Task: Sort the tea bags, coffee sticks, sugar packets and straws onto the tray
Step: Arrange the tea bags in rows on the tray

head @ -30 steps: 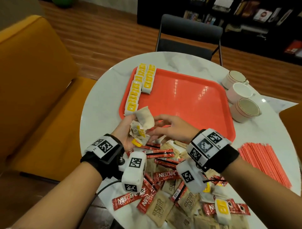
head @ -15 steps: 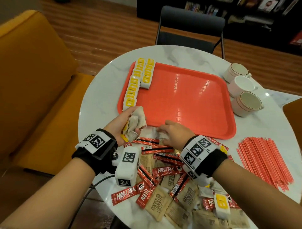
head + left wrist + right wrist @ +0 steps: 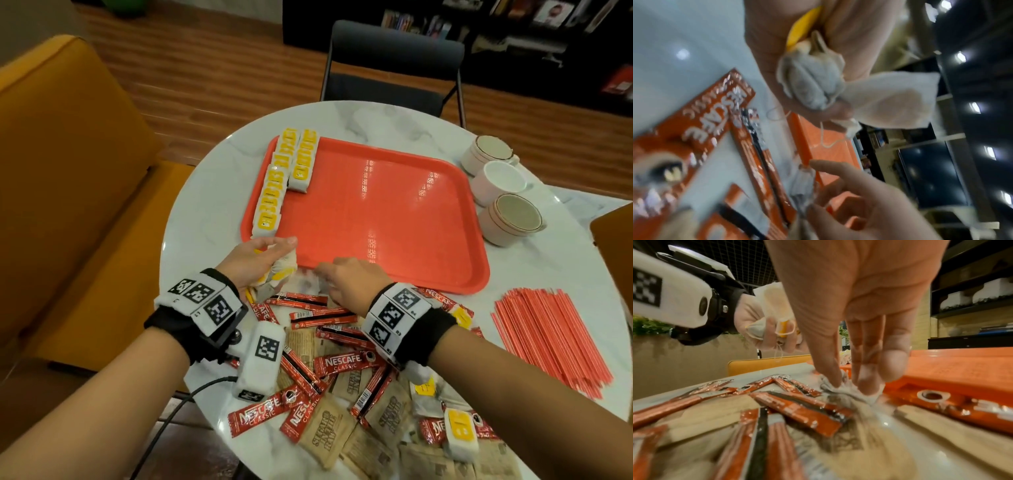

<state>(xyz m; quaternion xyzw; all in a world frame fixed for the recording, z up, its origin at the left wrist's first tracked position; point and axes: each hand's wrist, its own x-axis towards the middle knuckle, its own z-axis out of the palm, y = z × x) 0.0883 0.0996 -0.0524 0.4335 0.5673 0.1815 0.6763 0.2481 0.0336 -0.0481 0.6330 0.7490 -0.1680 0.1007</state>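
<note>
My left hand (image 3: 277,260) grips a bunch of tea bags (image 3: 281,274) with yellow tags, just off the red tray's (image 3: 376,212) near left corner. The bunch (image 3: 812,87) shows crumpled in the palm in the left wrist view, strings dangling. My right hand (image 3: 320,275) reaches down beside it and pinches a single tea bag (image 3: 849,391) that lies on the table against the tray's front rim. Two rows of tea bags (image 3: 274,192) line the tray's left side. Coffee sticks (image 3: 346,363) and brown sugar packets (image 3: 325,431) lie heaped under my wrists. Red straws (image 3: 555,342) lie at the right.
Three cups (image 3: 510,219) stand right of the tray. A loose tea bag (image 3: 460,431) lies in the near heap. A yellow sofa (image 3: 68,171) is at the left and a dark chair (image 3: 394,68) behind the round table (image 3: 205,192).
My right hand has left the bunch in my left hand and dropped to the table, where it now pinches a tea bag. My left hand has lowered its bunch.
</note>
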